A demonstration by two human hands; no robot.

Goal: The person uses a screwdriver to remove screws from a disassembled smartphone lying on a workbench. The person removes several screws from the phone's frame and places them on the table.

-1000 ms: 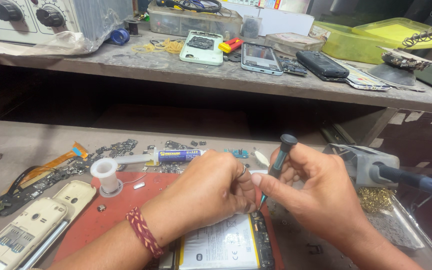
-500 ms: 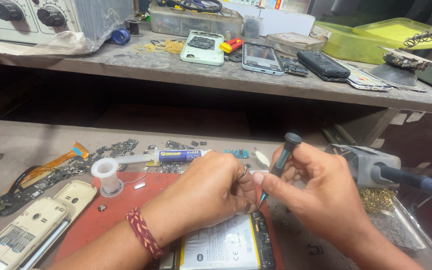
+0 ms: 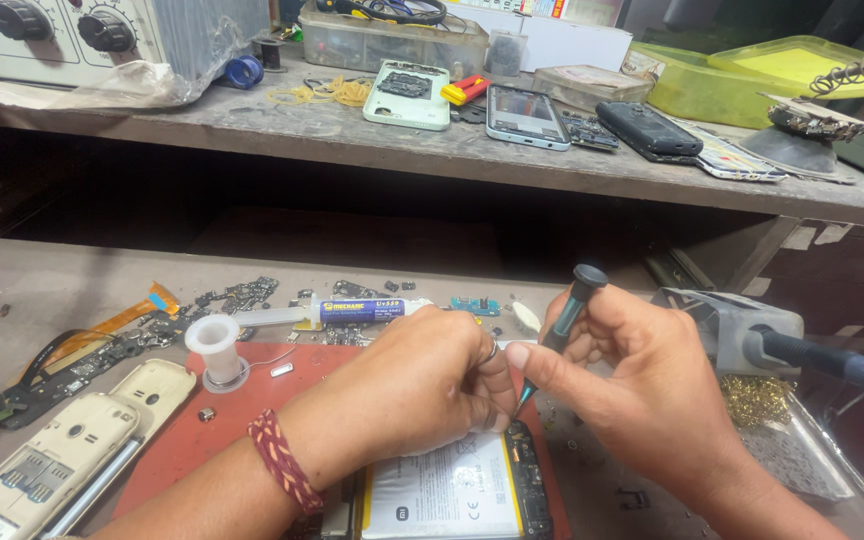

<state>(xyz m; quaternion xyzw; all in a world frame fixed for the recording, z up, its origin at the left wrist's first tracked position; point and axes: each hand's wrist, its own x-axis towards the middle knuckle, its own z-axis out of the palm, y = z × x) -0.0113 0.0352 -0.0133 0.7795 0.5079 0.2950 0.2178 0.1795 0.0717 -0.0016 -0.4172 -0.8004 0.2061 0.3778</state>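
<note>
An opened phone (image 3: 452,495) with a pale battery lies on a red mat (image 3: 192,440) at the bottom centre. My left hand (image 3: 422,385), with a braided red band on its wrist, rests curled over the phone's top edge; what its fingers pinch is hidden. Beside it, my right hand (image 3: 632,380) grips a small dark screwdriver (image 3: 564,325). The screwdriver stands tilted, its tip down by the phone's upper right corner, close to my left fingertips.
A white spool (image 3: 215,345), a blue-labelled syringe tube (image 3: 352,311) and loose phone parts (image 3: 112,345) lie left of the mat. Cream phone shells (image 3: 62,450) sit bottom left. A shelf (image 3: 252,120) above carries several phones and trays. A hot-air handle (image 3: 752,340) lies right.
The screwdriver and my right hand have shifted slightly to the right and tilted a little more upright. My left hand stays over the phone.
</note>
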